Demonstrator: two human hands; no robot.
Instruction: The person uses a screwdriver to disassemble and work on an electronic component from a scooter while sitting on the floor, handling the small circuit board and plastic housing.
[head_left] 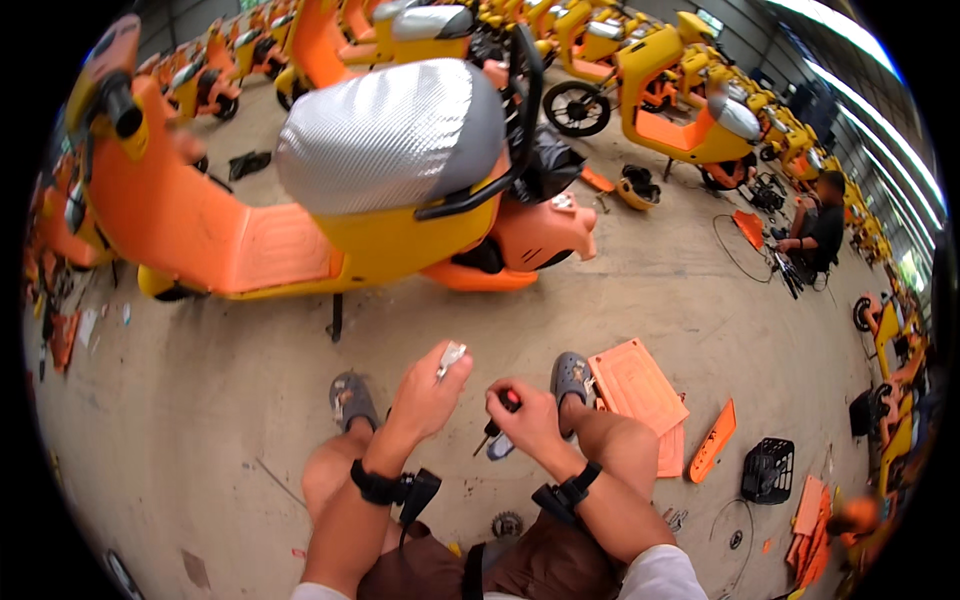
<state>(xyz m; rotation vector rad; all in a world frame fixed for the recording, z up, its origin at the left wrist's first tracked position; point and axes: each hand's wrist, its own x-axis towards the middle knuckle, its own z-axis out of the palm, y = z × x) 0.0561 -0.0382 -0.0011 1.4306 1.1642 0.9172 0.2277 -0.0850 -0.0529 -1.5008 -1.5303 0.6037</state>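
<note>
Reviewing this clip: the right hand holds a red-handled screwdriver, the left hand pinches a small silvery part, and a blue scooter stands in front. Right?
Not quite. In the head view the scooter is orange and yellow, not blue. The right hand does hold the red-handled screwdriver, and the left hand pinches the small silvery part.

The small pale part pinched in the left hand was too small to tell what it was. The screwdriver in the right hand showed only its red and black handle and a short piece of shaft; the tip was not clear. The front wheel of the orange scooter was hidden at the left of the frame. The seated person at the upper right was blurred, and what they worked on could not be told. The far scooters along the top were cut by the round rim.
</note>
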